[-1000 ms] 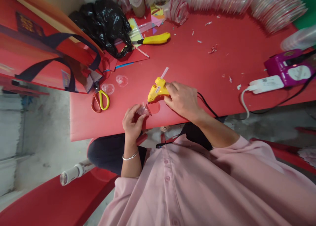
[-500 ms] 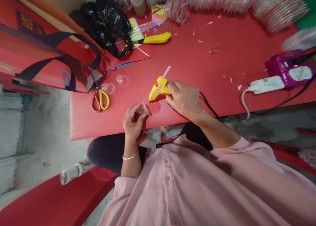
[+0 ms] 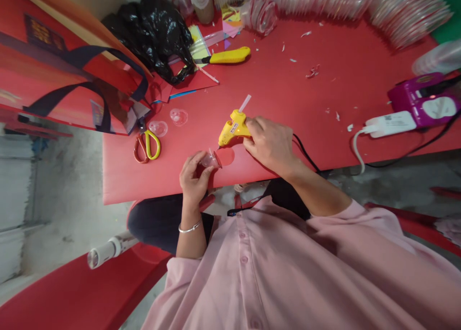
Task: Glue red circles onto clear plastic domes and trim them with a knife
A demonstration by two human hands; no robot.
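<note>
The left hand point(image 3: 192, 176) is partly closed, thumb and fingers pinching a small clear plastic piece point(image 3: 209, 161) over the near edge of the red worktop point(image 3: 288, 99). The right hand point(image 3: 270, 143) is curled round the grip of a yellow glue gun point(image 3: 230, 129), closed on it with the fingertips mostly hidden. The gun is above the worktop, up and to the right of the left hand, and its long axis slants from upper right to lower left; the nozzle points down toward the rim of the plastic piece, very near it, though contact cannot be made out. The clear piece lies on its side, its flared rim facing right toward a flat red disc point(image 3: 225, 156) just beside it. The gun's body is bright yellow with a small white printed label and a dark tip; a translucent glue stick point(image 3: 245, 103) juts from its back end. The piece is see-through, with a reddish edge at the rim. A black cord point(image 3: 305, 152) runs from behind the right hand to the worktop's near edge.
</note>
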